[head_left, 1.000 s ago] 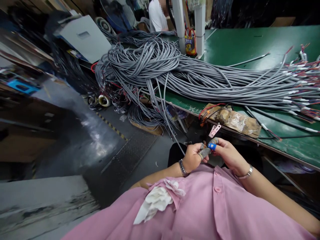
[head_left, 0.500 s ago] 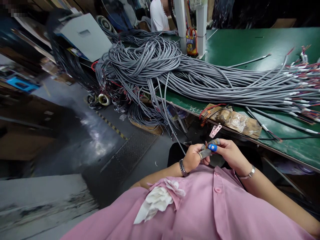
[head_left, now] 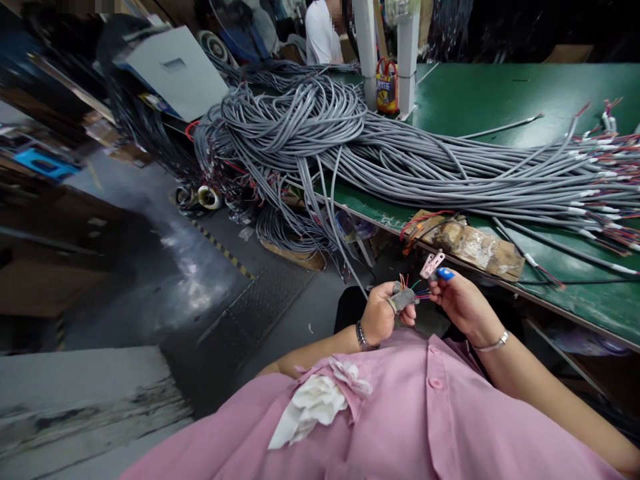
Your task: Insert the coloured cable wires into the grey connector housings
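Clearly, the taped block at the near edge of the green table is the easiest thing to measure by. On the person's side of it and to its left, the left hand is closed on the coloured wires, pinching them between covered fingertips; their orange, red, green and blue ends fan out past the fingers. The right hand is apart from the left, closer to the block, its thumb and fingers drawn together beside the wires that point its way. Whether it grips any of them, I cannot tell. Its thumb wears a blue cover, just beside the pink clip, which sits at the block's lower left.

Red wires lie at the block's upper left corner. Beyond the block, the pile of grey cables spreads over the table, looped to the block's left and running to white-sleeved ends on its right. Farther back and left of the block are a small bright bag, the white posts and a person in a white top.
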Demonstrator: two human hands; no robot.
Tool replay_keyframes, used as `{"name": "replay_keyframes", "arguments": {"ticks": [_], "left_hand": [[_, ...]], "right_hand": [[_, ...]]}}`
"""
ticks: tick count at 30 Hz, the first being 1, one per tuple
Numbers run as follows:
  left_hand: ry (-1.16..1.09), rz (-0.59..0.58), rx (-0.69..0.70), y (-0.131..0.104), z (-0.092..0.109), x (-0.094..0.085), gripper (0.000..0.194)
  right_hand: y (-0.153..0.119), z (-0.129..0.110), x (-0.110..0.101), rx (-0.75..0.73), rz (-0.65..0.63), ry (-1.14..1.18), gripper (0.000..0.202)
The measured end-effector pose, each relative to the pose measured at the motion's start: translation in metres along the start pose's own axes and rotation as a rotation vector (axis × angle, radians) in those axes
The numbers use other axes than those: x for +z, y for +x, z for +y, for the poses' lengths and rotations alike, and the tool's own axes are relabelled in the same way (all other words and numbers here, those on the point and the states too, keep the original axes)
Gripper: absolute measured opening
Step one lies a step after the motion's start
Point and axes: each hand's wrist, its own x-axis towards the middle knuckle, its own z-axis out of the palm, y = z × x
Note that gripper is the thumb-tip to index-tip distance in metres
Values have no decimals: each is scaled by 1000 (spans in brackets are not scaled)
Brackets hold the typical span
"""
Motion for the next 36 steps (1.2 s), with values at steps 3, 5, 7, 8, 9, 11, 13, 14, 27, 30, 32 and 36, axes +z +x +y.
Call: {"name": "replay_keyframes", "arguments": {"ticks": [3,5,7,8,9,11,13,14,27,30,32,36], "left_hand": [[-31,32,29,0,6,5,35],[-24,39,47,1,9,10,35],[6,42,73,1,11,14,35],[29,44,90,2,11,15,35],[53,48,108,2,11,16,36],[103,60,138,4,10,18,37],[145,69,158,6,9,19,38],[163,69,164,6,8,19,38],[147,4,99,2,5,14,37],[67,-33,7,0,7,11,36],[-5,-62,-66,-1,8,10,36],[-126,-144,-132,3,13,8,31]], "right_hand": [[5,-8,5,16,-52,-1,46],[7,-12,10,0,-103,-18,55],[8,-15,16,-19,-120,-35,53],[9,-15,18,-25,-118,-34,51],[10,-15,19,-27,-111,-22,47],[11,-14,20,-26,-93,30,40],[13,-13,20,-26,-81,85,36],[13,-12,19,-28,-77,102,36],[9,-10,19,-34,-94,68,50],[6,-14,19,21,-114,44,53],[6,-16,19,32,-119,19,51],[6,-15,20,-8,-113,2,35]]}}
